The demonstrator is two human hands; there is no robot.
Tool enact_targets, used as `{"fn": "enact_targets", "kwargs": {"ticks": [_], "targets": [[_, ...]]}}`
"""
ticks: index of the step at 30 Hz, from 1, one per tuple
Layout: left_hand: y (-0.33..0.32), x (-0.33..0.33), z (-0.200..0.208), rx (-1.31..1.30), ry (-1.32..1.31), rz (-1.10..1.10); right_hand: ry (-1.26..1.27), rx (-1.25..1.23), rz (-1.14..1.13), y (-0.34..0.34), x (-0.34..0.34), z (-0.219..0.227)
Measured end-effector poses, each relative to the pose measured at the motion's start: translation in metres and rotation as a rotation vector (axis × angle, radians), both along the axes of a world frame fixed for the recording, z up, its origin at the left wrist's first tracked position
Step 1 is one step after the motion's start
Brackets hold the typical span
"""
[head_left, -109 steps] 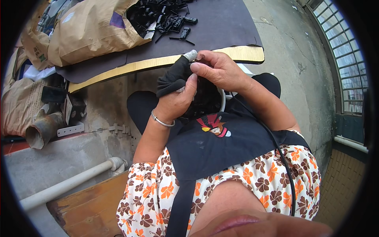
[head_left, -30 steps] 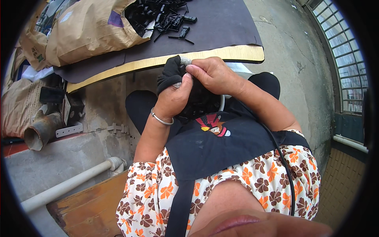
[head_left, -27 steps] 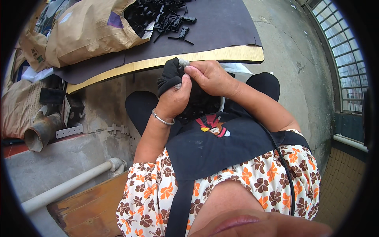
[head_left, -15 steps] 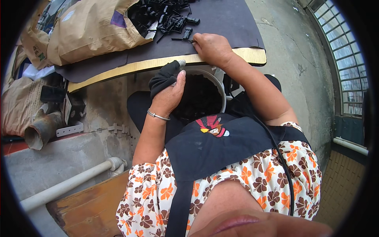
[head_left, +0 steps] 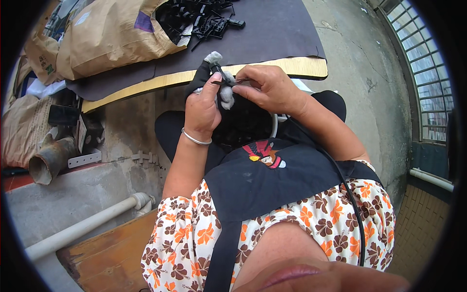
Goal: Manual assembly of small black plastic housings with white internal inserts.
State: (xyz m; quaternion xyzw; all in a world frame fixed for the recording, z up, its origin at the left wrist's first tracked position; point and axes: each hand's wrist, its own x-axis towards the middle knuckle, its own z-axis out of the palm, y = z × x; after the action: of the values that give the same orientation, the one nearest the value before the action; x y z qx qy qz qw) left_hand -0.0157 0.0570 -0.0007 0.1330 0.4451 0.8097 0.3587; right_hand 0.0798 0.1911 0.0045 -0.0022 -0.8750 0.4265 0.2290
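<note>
My left hand (head_left: 203,108) is closed round a small black plastic part (head_left: 223,82), held over the table's near edge. Black cloth and greyish-white glove tips (head_left: 213,57) cover its fingers, while the thumb is bare. Bare and pinched, my right hand (head_left: 272,88) meets the part from the right. Between its thumb and forefinger shows a thin metal tool (head_left: 242,80); its exact kind is too small to make out. Below both hands stands a white-rimmed bucket (head_left: 275,125) with dark contents, partly hidden by my hands and the apron.
A heap of black plastic parts (head_left: 214,22) lies on the dark-covered table (head_left: 277,29), by the mouth of a brown paper sack (head_left: 112,39). To the left are a rusty pipe piece (head_left: 43,165) and a white pipe (head_left: 82,228). A barred window (head_left: 418,58) is at right.
My right hand has come back from the tabletop to my left hand. The black part that lay by it on the table is gone from there; a black part is now in my left hand.
</note>
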Motion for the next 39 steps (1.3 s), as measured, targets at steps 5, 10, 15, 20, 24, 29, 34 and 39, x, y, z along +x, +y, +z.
{"fn": "enact_targets", "kwargs": {"ticks": [5, 10, 15, 20, 24, 29, 34, 39], "targets": [[-0.012, 0.003, -0.003, -0.308, 0.611, -0.056, 0.251, 0.068, 0.032, -0.007, -0.003, 0.009], [-0.01, 0.004, -0.001, -0.239, 0.829, -0.152, -0.05, -0.288, -0.039, -0.002, -0.009, 0.0], [-0.011, 0.004, -0.004, -0.285, 0.866, -0.068, -0.164, -0.307, 0.078, 0.003, -0.004, 0.005], [-0.01, 0.007, -0.004, -0.331, 1.112, 0.016, -0.173, -0.021, 0.044, -0.004, -0.004, 0.008], [-0.011, 0.009, -0.008, -0.424, 1.289, 0.072, -0.154, -0.117, 0.015, -0.01, -0.009, -0.004], [-0.01, 0.007, -0.015, -0.518, 1.467, 0.148, -0.137, -0.334, 0.044, -0.015, -0.015, -0.03], [-0.013, 0.002, -0.001, -0.304, 0.761, -0.025, -0.161, -0.394, 0.074, 0.002, -0.007, -0.023], [-0.018, -0.003, 0.005, -0.143, 0.335, -0.174, -0.213, -0.175, 0.146, 0.012, 0.002, -0.022]]}}
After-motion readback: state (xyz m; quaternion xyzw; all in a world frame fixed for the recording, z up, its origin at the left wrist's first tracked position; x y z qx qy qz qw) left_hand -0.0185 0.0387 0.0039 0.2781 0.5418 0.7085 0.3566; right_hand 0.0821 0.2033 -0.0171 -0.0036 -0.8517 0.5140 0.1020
